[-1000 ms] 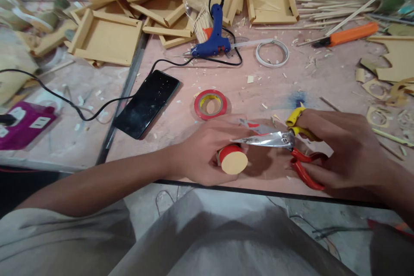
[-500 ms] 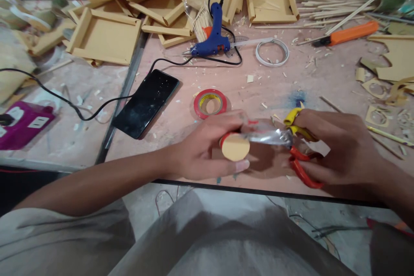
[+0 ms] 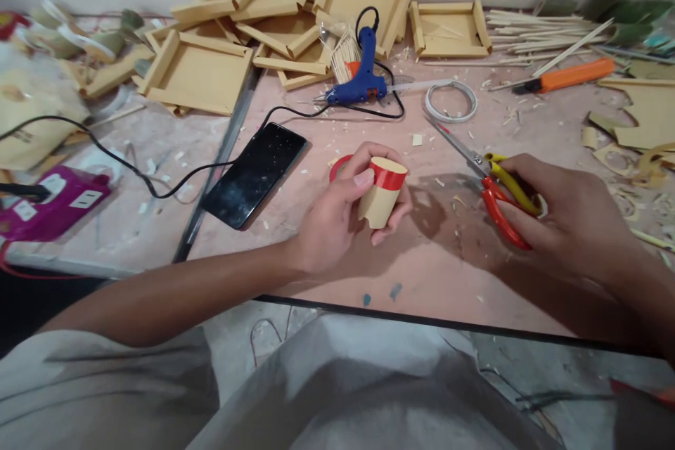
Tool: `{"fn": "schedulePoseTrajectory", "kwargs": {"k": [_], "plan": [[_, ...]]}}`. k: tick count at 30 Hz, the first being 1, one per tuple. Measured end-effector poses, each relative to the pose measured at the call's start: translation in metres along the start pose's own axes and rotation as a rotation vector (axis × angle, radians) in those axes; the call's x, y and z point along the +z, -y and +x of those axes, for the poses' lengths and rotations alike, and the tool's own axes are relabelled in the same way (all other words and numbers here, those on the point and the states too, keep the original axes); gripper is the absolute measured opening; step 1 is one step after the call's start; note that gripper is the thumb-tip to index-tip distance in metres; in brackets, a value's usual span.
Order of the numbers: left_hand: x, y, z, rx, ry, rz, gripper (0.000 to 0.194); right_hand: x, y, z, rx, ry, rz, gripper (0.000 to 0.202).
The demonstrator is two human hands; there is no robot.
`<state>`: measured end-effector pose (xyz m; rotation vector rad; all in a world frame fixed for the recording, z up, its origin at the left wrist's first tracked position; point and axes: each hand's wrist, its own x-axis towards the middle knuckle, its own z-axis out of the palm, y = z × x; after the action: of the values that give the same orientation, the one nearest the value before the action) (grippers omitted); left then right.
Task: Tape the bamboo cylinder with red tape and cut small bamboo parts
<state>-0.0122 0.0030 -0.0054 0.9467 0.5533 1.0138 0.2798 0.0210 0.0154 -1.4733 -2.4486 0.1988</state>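
Between the thumb and fingers of my left hand (image 3: 337,218) is a small cream cardboard cylinder (image 3: 380,207) with a band of red tape round its top. Its top is a flat disc, and the lower rim has a notch. My right hand (image 3: 569,218) grips scissors (image 3: 482,165) by their yellow and red handles. The blades point up and left, close together, with a small red bit on them, apart from the cylinder. Partly hidden behind my left hand, a roll of red tape (image 3: 338,167) lies on the table.
A black phone (image 3: 256,176) lies left of my hands. Behind are a blue glue gun (image 3: 356,81), a white tape roll (image 3: 451,116) and an orange cutter (image 3: 574,75). Cardboard trays (image 3: 200,74) and thin sticks (image 3: 538,31) lie farther back. A purple power strip (image 3: 58,204) sits at left.
My left hand has lifted and turned the cylinder, so its red-banded side now shows. The scissors have moved away from it to the right, their blades swinging to point up and away.
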Motion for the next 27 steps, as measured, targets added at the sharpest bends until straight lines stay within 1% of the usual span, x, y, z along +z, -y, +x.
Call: {"fn": "schedulePoseTrajectory", "kwargs": {"k": [2, 4, 7, 9, 11, 13, 16, 19, 22, 24, 27], "plan": [[-0.001, 0.000, 0.001, -0.004, -0.010, -0.002, 0.032, -0.002, 0.000, 0.000, 0.030, -0.022, -0.014, 0.018], [-0.001, 0.000, 0.002, -0.027, -0.007, 0.007, 0.033, -0.006, 0.002, -0.002, 0.011, -0.052, -0.035, 0.023], [-0.002, -0.001, 0.003, -0.071, -0.010, 0.010, 0.040, -0.013, 0.012, -0.005, -0.071, -0.070, -0.037, 0.027], [-0.002, -0.001, 0.003, -0.088, -0.025, -0.006, 0.037, -0.015, 0.022, -0.008, -0.153, -0.096, -0.027, 0.028], [-0.002, -0.002, 0.002, -0.102, -0.024, -0.027, 0.033, -0.013, 0.031, -0.010, -0.231, -0.138, -0.041, 0.031], [-0.002, -0.003, 0.001, -0.115, -0.003, -0.041, 0.033, -0.009, 0.036, -0.012, -0.279, -0.169, -0.075, 0.035], [-0.002, -0.003, -0.001, -0.120, 0.007, -0.036, 0.034, -0.001, 0.039, -0.013, -0.299, -0.187, -0.115, 0.038], [-0.001, -0.002, -0.001, -0.095, 0.017, -0.043, 0.033, 0.003, 0.039, -0.014, -0.315, -0.208, -0.126, 0.038], [-0.001, -0.001, -0.001, -0.071, 0.040, -0.062, 0.033, 0.002, 0.039, -0.016, -0.295, -0.177, -0.131, 0.034], [-0.002, 0.001, -0.001, -0.069, 0.052, -0.059, 0.037, 0.002, 0.039, -0.018, -0.277, -0.167, -0.125, 0.029], [-0.003, 0.002, 0.000, -0.063, 0.050, -0.032, 0.043, 0.003, 0.038, -0.019, -0.299, -0.223, -0.120, 0.028]]}}
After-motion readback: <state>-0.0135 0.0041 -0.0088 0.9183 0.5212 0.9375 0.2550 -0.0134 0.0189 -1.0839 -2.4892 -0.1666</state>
